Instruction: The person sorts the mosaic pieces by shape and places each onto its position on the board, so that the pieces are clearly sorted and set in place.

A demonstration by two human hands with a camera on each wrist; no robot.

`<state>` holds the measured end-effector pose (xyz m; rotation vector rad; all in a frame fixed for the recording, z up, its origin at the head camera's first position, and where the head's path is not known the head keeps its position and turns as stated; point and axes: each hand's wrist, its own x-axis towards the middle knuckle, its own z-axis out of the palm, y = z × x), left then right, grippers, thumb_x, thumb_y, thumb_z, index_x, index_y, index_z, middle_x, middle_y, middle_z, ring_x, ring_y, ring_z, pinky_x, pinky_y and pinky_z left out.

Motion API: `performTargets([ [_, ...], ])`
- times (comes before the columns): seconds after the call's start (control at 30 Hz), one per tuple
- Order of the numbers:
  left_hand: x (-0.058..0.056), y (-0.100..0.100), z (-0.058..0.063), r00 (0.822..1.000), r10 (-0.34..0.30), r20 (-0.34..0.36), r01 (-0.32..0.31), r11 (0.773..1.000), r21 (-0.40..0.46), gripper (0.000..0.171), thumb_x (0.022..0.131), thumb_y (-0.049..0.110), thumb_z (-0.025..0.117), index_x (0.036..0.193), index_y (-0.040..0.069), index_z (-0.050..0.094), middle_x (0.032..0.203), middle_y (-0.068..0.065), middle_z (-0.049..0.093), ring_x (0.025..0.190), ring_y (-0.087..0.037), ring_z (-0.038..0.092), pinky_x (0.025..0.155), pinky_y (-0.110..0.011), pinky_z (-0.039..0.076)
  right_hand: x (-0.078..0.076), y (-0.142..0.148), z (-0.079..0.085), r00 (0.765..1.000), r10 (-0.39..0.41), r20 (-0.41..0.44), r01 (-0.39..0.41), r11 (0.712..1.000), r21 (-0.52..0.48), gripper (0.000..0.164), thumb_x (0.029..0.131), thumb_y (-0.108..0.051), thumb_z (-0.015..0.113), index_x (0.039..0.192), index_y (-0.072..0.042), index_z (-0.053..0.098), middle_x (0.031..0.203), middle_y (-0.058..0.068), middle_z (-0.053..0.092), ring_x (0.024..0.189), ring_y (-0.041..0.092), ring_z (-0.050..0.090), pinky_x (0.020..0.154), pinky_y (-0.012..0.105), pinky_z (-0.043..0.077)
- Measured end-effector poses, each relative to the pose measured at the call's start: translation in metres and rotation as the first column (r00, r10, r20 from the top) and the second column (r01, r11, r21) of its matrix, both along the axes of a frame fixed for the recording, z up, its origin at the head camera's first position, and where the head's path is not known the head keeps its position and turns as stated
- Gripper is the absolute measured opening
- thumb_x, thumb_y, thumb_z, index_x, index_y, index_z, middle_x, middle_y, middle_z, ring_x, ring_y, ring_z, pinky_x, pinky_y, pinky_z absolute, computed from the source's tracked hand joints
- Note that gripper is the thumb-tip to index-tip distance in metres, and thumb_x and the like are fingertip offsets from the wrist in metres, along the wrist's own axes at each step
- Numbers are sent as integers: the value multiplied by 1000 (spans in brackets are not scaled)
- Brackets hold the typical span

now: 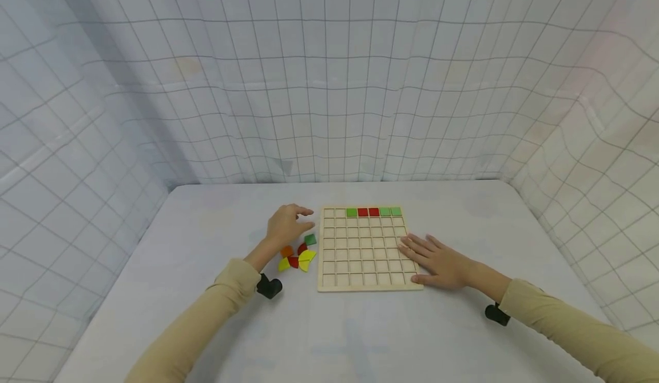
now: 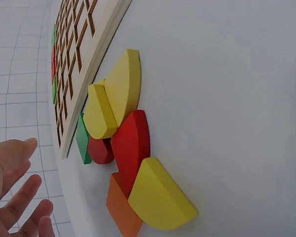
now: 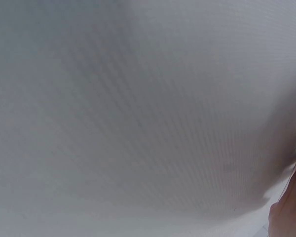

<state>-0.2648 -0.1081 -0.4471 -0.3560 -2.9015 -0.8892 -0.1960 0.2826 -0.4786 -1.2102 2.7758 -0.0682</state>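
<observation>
A square wooden grid board (image 1: 369, 289) lies on the table. Its far row holds a green tile (image 1: 352, 212), two red tiles (image 1: 362, 212) side by side and two light green tiles (image 1: 390, 211). Left of the board my left hand (image 1: 286, 224) hovers, thumb and fingers parted with nothing between them. Below that hand sit a green square (image 1: 310, 239), an orange piece (image 1: 286, 251), two red pieces (image 1: 293, 262) and several yellow pieces (image 2: 163, 195), bunched together. My right hand (image 1: 437, 263) rests flat with fingers spread over the board's right edge.
The white table (image 1: 360, 337) ends at a curtain (image 1: 329, 114) with a grid pattern, which also hangs along both sides. Dark wrist cameras (image 1: 270, 286) sit under the sleeves. Mostly white cloth fills the right wrist view.
</observation>
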Motion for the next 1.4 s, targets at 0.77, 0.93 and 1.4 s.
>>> performTargets([
  [0.77, 16, -14, -13, 994, -6, 113, 5, 1000, 13, 36, 80, 30, 77, 112, 14, 73, 109, -5, 71, 97, -24, 60, 76, -33, 51, 0, 1, -1, 1000, -26, 10, 26, 1000, 16, 74, 97, -55, 41, 155, -15, 17, 162, 7, 14, 149, 30, 13, 115, 59, 14],
  [0.93, 18, -13, -15, 994, -5, 111, 4, 1000, 5, 35, 78, 31, 79, 108, 14, 74, 105, -5, 71, 90, -21, 59, 67, -26, 47, -1, 1, -3, 999, -34, 21, 34, 999, 22, 75, 97, -56, 40, 156, -16, 15, 163, 5, 12, 150, 29, 12, 116, 59, 13],
  [1.4, 17, -9, -19, 987, -13, 158, 13, 1000, 5, 34, 76, 29, 80, 106, 13, 74, 105, -7, 70, 57, -11, 50, 49, -23, 38, -3, 3, -7, 1000, -24, 13, 24, 1000, 12, 74, 98, -56, 39, 156, -17, 14, 163, 5, 11, 150, 28, 11, 116, 59, 12],
])
